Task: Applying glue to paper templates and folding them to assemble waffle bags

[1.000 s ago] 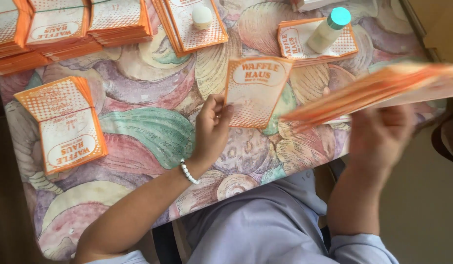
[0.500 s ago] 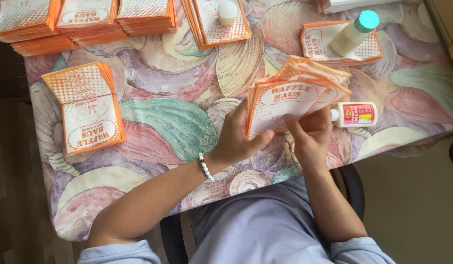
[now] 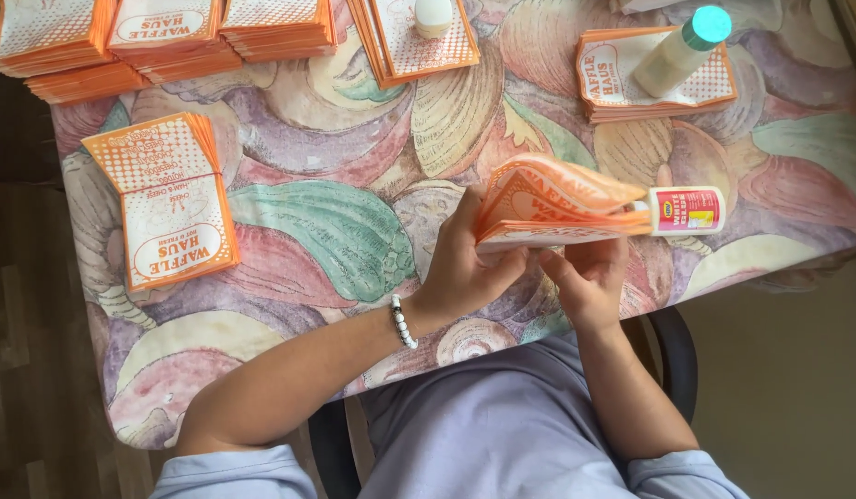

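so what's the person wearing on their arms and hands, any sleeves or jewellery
Both arms are bare from the hands to above the elbows, where short pale lavender-blue sleeves begin. The left hand has a bracelet of white beads with a few darker ones around its wrist. The right hand wears no bracelet, watch or glove. No rings can be made out.

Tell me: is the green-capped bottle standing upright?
No, the green-capped bottle lies tilted on its side atop a stack of orange bags.

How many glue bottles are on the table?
3: one lying beside the hands, a teal-capped one on the right stack, one on the top-middle stack, cut off by the frame. Others may be hidden.
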